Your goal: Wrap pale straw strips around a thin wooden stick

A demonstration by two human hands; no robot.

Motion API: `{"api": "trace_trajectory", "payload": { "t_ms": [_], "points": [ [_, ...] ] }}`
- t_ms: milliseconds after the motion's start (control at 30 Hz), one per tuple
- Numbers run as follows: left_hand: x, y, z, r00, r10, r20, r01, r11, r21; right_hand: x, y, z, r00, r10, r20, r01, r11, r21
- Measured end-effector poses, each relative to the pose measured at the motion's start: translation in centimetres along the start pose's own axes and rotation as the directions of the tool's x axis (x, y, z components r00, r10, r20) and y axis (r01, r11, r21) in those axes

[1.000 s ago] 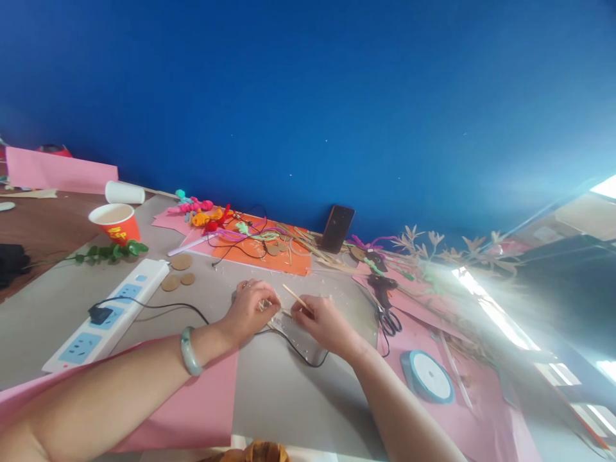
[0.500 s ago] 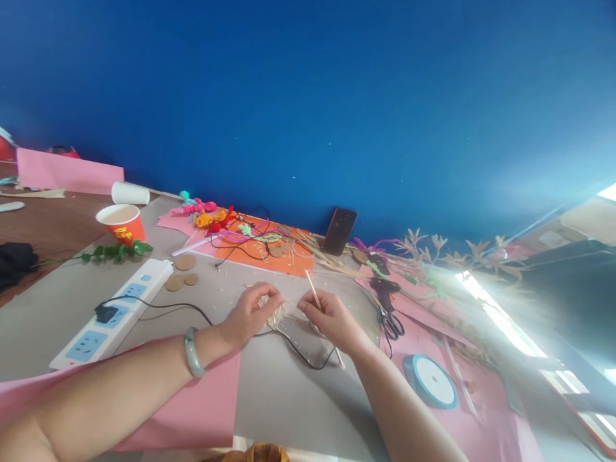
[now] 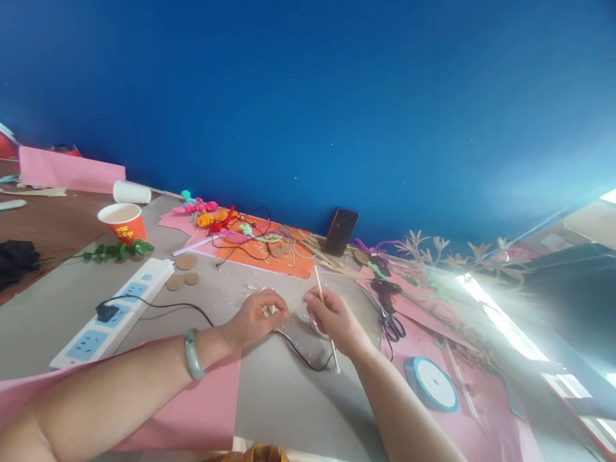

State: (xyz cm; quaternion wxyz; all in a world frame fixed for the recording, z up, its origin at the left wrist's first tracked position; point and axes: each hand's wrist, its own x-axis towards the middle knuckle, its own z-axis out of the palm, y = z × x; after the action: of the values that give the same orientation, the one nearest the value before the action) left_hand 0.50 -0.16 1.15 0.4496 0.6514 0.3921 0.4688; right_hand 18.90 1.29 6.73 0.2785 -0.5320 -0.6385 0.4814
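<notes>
My left hand (image 3: 260,316), a pale bangle (image 3: 194,354) on its wrist, has its fingers closed over small pale slivers on the grey tabletop (image 3: 283,404). My right hand (image 3: 333,316) grips a thin pale stick (image 3: 319,282) that rises above the fingers and shows again below the palm, with a whitish lower end. The two hands are a short gap apart. Small pale scraps lie scattered between and around them. A black cable (image 3: 308,364) runs beneath both hands.
A white power strip (image 3: 115,311), a red paper cup (image 3: 126,224) and cork discs (image 3: 176,282) are left. Behind stand a phone (image 3: 341,232) and orange paper (image 3: 231,253). Scissors (image 3: 393,327), a glue gun (image 3: 385,292) and a ribbon roll (image 3: 432,384) lie right.
The stick in my right hand stands more upright, its top shifted right. My left hand has moved slightly down and right, covering more of the slivers, with its fingers more curled.
</notes>
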Motion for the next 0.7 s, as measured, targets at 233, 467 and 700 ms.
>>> {"api": "trace_trajectory", "payload": {
  "t_ms": [233, 467, 700],
  "points": [
    [0.3, 0.3, -0.4, 0.979, -0.204, 0.011, 0.203, 0.963, -0.177, -0.3, 0.2, 1.0, 0.992, -0.008, 0.128, 0.017, 0.997, -0.075],
    [0.5, -0.1, -0.3, 0.985, -0.168, 0.029, 0.171, 0.972, -0.162, -0.5, 0.3, 2.3, 0.983, -0.107, 0.151, 0.146, 0.949, -0.280],
    [0.5, 0.0, -0.3, 0.992, -0.118, 0.050, 0.124, 0.983, -0.137, -0.3, 0.8, 2.8, 0.990, -0.089, 0.111, 0.114, 0.963, -0.243]
  ]
}}
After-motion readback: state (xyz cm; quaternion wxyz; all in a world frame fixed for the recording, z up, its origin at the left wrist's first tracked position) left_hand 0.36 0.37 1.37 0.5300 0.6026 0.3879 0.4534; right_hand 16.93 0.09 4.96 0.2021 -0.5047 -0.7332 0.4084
